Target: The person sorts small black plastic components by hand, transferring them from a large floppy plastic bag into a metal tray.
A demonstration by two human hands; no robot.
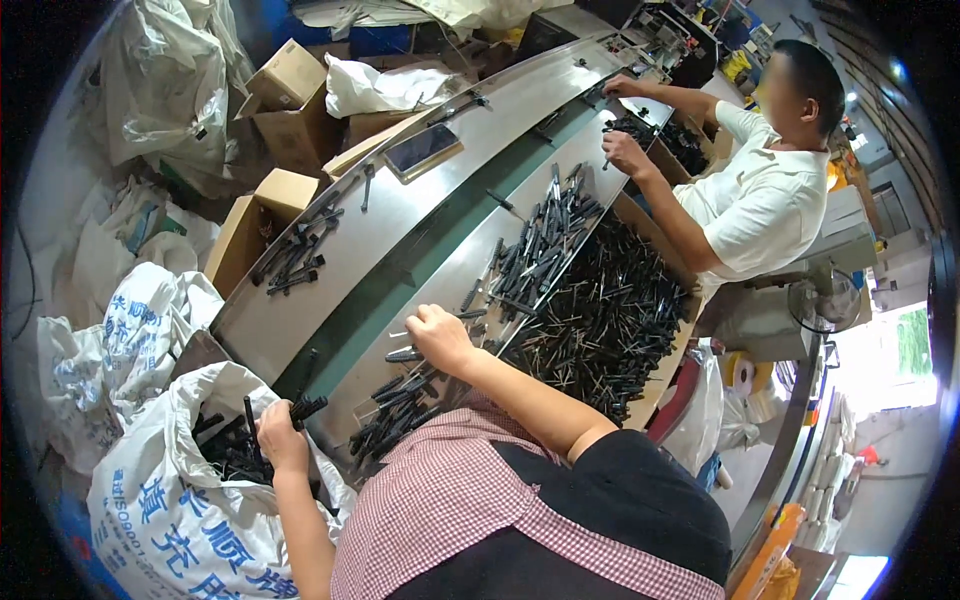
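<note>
My left hand point(282, 438) is at the mouth of a white woven sack point(150, 480) at the lower left. Its fingers are closed round a black stick-like part with a ribbed end point(310, 406). More black parts point(232, 452) lie inside the sack. Over the metal worktop, my right hand point(440, 338) has its fingers curled together; a thin pale tip shows beside them, and what they hold is unclear. Just below it lies a heap of black stick-like parts point(400, 412), and a longer heap point(548, 235) stretches beyond.
A green conveyor belt point(425, 235) runs down the middle of the metal table point(335, 262). A phone-like dark slab point(422, 150) lies across it. A large carton of black parts point(610, 320) stands at right. Across from it, a co-worker point(765, 190) handles parts. Cartons point(290, 120) stand at far left.
</note>
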